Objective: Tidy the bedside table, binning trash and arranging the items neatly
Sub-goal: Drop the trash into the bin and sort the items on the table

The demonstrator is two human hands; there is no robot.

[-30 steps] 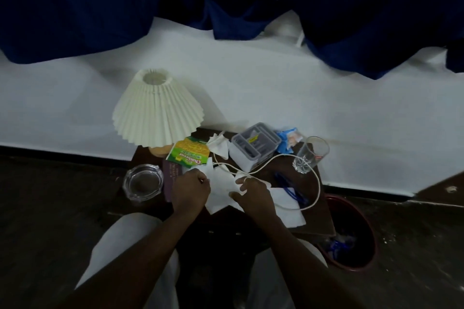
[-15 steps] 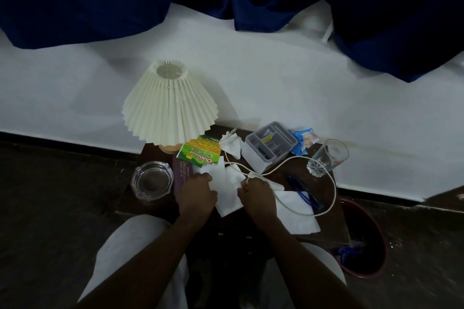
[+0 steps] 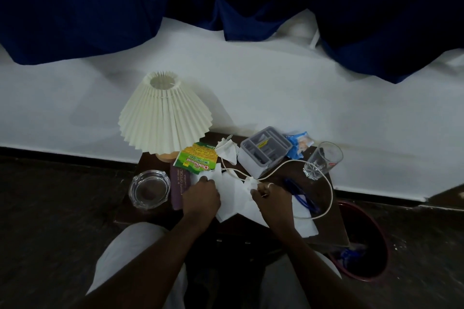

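Head view. Dark bedside table [image 3: 281, 231] against a white wall, crowded. One pleated cream lamp [image 3: 164, 114] at the back left corner. Just in front of it, one green-and-yellow Charliee's moong dal packet [image 3: 197, 160], partly lying over a maroon book [image 3: 178, 184]. One glass ashtray [image 3: 148, 188] at the left edge, nothing visible inside.

Back centre: one grey plastic organiser [image 3: 263, 150], compartments open-topped; a yellow label shows in one, other contents too dim to tell. Behind it, one blue-and-white wrapper [image 3: 298, 144]. One clear drinking glass [image 3: 322, 160] at the right, appears empty. One crumpled tissue [image 3: 227, 150] between packet and organiser.

A cream cable [image 3: 288, 163] loops across the table, over the tissue paper [image 3: 232, 195] and a blue pen [image 3: 300, 194], obstructing both.

Left hand [image 3: 200, 199] pinches the left edge of the tissue paper. Right hand [image 3: 272, 199] is closed on the cable and the paper's upper edge together.

One maroon bin [image 3: 374, 236] on the floor right of the table, blue scraps inside.
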